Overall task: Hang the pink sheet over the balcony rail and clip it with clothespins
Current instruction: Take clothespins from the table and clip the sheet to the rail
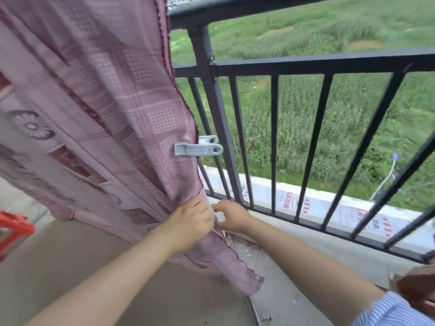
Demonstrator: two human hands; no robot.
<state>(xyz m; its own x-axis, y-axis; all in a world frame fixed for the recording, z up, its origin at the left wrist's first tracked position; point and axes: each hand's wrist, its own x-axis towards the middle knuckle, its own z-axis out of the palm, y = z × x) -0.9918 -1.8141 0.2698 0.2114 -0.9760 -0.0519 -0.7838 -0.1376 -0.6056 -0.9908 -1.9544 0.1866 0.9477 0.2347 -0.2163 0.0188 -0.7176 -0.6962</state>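
Note:
The pink patterned sheet [98, 95] hangs over the dark balcony rail [235, 8] and fills the left half of the view, reaching the floor. A grey clothespin [197, 148] is clipped on the sheet's right edge about halfway down. Low down, near the rail's bottom bar, my left hand [190, 220] grips a bunched fold of the sheet's edge. My right hand [231, 217] sits right beside it, fingers pinched on the same edge; a pale bit shows between the two hands and I cannot tell what it is.
Vertical black bars [274, 142] run along the right, with a green field beyond. The concrete floor [164, 290] lies below. A red plastic stool [11, 229] stands at the left edge. A brown object [419, 285] shows at the lower right corner.

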